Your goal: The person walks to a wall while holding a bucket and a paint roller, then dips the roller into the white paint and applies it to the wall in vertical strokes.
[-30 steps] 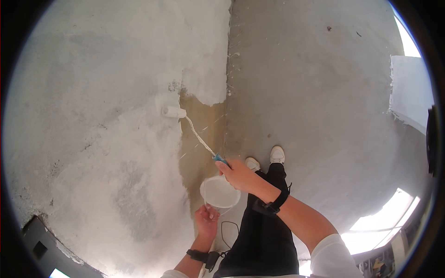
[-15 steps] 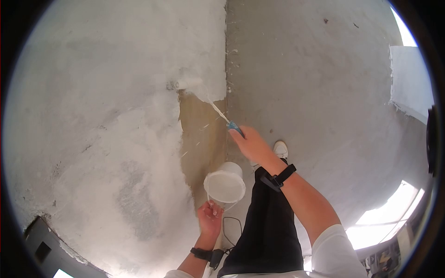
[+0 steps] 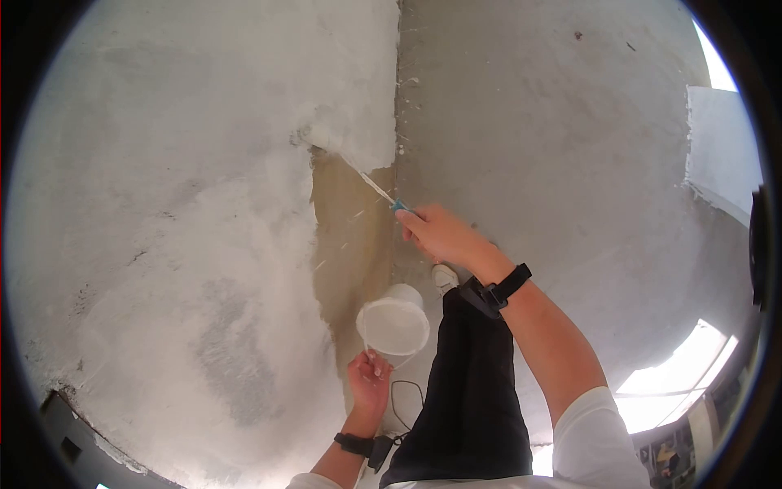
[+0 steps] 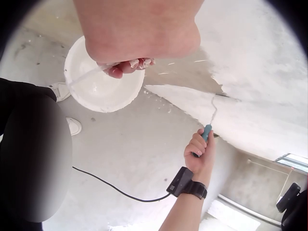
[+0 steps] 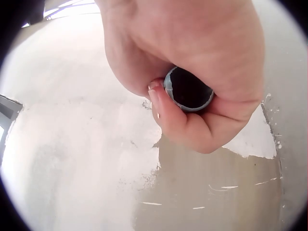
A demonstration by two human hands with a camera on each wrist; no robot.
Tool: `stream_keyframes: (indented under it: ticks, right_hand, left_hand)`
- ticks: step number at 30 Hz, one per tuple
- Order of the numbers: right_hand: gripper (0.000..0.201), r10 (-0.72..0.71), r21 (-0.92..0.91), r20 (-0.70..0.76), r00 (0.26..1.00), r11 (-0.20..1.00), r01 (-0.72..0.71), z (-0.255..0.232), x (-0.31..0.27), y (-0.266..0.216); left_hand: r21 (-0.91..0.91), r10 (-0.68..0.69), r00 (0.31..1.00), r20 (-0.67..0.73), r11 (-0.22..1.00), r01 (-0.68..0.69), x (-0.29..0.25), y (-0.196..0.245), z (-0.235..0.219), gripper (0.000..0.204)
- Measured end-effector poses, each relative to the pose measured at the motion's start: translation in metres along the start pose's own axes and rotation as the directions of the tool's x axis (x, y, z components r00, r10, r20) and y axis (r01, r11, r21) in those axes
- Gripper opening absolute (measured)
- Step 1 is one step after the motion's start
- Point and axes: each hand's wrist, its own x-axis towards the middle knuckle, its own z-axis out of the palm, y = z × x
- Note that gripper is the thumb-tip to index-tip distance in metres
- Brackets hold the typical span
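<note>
My right hand (image 3: 442, 236) grips the blue handle (image 3: 400, 207) of a paint roller, fingers curled round it. Its paint-coated metal rod (image 3: 373, 186) slants up and left to the wall, where the white roller head blends into the wet paint. In the right wrist view the handle's hollow end (image 5: 168, 85) shows inside the curled fingers. My left hand (image 3: 369, 383), with white paint on its fingers, holds the bail (image 3: 412, 357) of a white bucket (image 3: 397, 295). The bucket hangs tilted in front of my legs, and pale paint (image 4: 96, 86) shows inside.
A bare tan patch (image 3: 346, 236) runs down the wall between white paint (image 3: 163, 90) and the corner line. Grey concrete (image 3: 529, 147) lies to the right. My shoes (image 3: 445, 278) stand below, and a black cable (image 4: 120, 190) trails to my right wrist camera.
The right hand has moved up and slightly right, carrying the roller from the left edge of the tan patch to its top. The left hand keeps the bucket nearly in place.
</note>
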Motion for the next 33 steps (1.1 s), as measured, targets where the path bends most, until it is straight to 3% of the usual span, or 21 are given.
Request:
stream_keyframes:
  ticks: [4, 7, 10, 13, 16, 19, 22, 25, 30, 33]
  right_hand:
    - [0.052, -0.129, -0.118, 0.015, 0.992, 0.985, 0.13, 0.016, -0.019, 0.026]
    - [0.052, -0.201, -0.103, -0.069, 0.977, 0.976, 0.193, 0.015, -0.007, 0.033]
    - [0.051, -0.183, -0.072, -0.114, 0.977, 0.982, 0.175, -0.001, -0.002, 0.001]
    - [0.051, -0.099, -0.082, -0.066, 0.993, 0.992, 0.093, 0.007, -0.008, -0.007]
    - [0.05, -0.138, -0.124, -0.025, 0.99, 0.983, 0.134, 0.025, -0.013, 0.022]
    - [0.05, -0.195, -0.075, -0.076, 0.978, 0.979, 0.189, 0.025, -0.007, 0.029]
    - [0.05, -0.206, -0.081, -0.109, 0.973, 0.977, 0.198, 0.007, 0.006, 0.001]
    - [0.051, -0.125, -0.096, -0.082, 0.989, 0.988, 0.117, 0.012, -0.007, -0.009]
    - [0.051, -0.253, -0.148, -0.129, 0.959, 0.961, 0.233, 0.024, -0.004, 0.026]
    - [0.051, -0.251, -0.106, -0.132, 0.959, 0.966, 0.238, 0.011, 0.003, 0.004]
  left_hand:
    - [-0.029, -0.004, 1.0, -0.014, 1.0, 0.003, 0.002, 0.0, 0.0, 0.029]
    - [-0.033, 0.005, 1.0, 0.014, 0.999, -0.005, 0.005, -0.002, -0.007, 0.029]
    - [-0.054, 0.001, 1.0, 0.006, 0.999, -0.001, 0.005, -0.002, -0.007, 0.029]
    - [-0.069, -0.012, 1.0, 0.027, 0.997, 0.014, 0.008, 0.001, -0.005, 0.029]
    - [-0.08, -0.005, 1.0, 0.017, 0.997, 0.007, 0.013, 0.002, -0.001, 0.029]
    - [-0.062, 0.0, 0.999, 0.034, 0.998, 0.002, 0.012, 0.003, 0.001, 0.029]
    - [-0.072, -0.007, 0.999, 0.042, 0.997, 0.01, 0.012, 0.002, 0.0, 0.028]
    - [-0.074, -0.012, 0.999, 0.038, 0.997, 0.015, 0.008, 0.003, 0.002, 0.028]
    - [-0.062, -0.01, 0.999, 0.044, 0.998, 0.013, 0.009, -0.001, -0.003, 0.028]
    - [-0.056, -0.011, 0.999, 0.049, 0.998, 0.014, 0.009, -0.001, -0.001, 0.029]
